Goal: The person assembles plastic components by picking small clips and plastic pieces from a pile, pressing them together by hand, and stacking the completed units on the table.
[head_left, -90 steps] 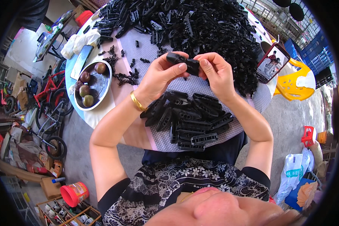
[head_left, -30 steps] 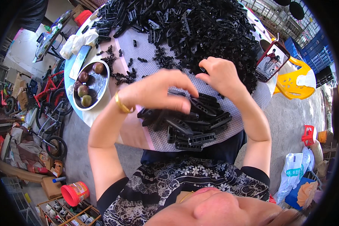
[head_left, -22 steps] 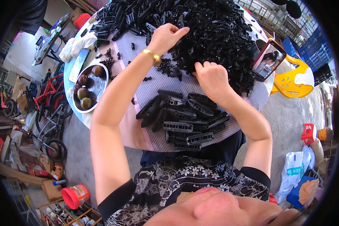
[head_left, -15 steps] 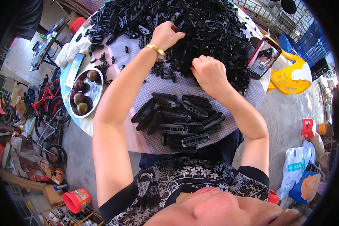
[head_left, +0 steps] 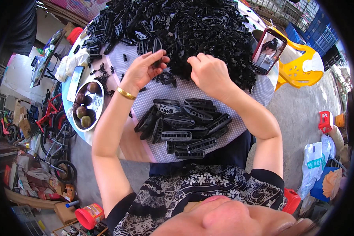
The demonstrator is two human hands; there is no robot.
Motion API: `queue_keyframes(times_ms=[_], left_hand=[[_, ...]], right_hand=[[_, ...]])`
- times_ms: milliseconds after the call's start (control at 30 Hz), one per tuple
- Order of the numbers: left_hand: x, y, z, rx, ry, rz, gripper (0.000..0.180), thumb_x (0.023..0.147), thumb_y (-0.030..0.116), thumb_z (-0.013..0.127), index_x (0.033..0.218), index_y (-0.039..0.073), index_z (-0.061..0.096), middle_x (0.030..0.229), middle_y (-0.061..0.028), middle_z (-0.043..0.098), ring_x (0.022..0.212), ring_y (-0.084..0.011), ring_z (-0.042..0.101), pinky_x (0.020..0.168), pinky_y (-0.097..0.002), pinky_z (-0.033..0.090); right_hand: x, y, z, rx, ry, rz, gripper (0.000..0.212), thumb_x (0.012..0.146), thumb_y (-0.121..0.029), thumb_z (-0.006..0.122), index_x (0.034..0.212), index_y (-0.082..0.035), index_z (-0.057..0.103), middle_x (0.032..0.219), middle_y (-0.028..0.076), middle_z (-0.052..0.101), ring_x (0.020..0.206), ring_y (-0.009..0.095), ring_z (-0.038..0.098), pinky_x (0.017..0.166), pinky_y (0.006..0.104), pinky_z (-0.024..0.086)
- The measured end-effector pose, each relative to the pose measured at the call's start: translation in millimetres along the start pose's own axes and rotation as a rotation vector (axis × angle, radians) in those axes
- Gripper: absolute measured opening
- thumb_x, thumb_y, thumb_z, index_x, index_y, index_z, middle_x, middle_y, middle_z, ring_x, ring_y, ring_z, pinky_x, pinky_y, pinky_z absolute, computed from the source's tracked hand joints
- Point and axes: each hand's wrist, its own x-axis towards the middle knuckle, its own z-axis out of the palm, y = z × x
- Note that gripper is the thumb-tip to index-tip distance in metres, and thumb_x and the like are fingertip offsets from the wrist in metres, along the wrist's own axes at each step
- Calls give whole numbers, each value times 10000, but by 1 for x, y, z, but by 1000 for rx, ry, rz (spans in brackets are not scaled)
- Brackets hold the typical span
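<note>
Dotted tabletop [head_left: 177, 91]: left hand [head_left: 142, 71], half curled, pinched a black piece [head_left: 157, 45]; right hand [head_left: 211, 74] was curled, contents unclear.

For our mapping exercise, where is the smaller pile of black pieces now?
In the head view, the smaller pile lies by the table's near edge, between left forearm and right forearm, nearer than the large heap.

Bowl [head_left: 98, 103]: left of fingers [head_left: 193, 61], dark round fruit [head_left: 81, 112] inside
Lit phone [head_left: 269, 53]: right of fingers
Yellow chair [head_left: 301, 75]: right of fingers, past phone
Red bucket [head_left: 89, 216]: low left of fingers, tilted
White bag [head_left: 312, 163]: low right of fingers
</note>
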Motion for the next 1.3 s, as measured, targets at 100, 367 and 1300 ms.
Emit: queue_keyframes(times_ms=[100, 367, 1300], left_hand=[[-13, -5, 14, -27, 16, -9, 320, 952, 285, 491, 1138, 31, 552, 989, -167, 645, 726, -165, 639, 543, -211, 503], [-28, -2, 21, 300, 8, 79, 372, 954, 276, 478, 1216, 12, 460, 965, -208, 649, 668, -177, 624, 545, -227, 477], [-39, -24, 40, -32, -114, 193, 271, 866, 38, 602, 1130, 11, 546, 982, -95, 626, 882, -189, 644, 847, -336, 542]], right_hand=[[3, 3, -7, 146, 134, 82, 174, 755, -63, 604, 928, -45, 603, 783, 89, 582, 723, 257, 616, 622, 355, 500], [9, 2, -5, 832, 209, 230, 180, 898, -61, 512, 1062, -30, 579, 755, 61, 611, 651, 138, 593, 583, 252, 472], [10, -9, -4, 471, 477, -158, 147, 780, -30, 641, 927, -33, 644, 820, 96, 652, 703, 244, 650, 595, 304, 526]])
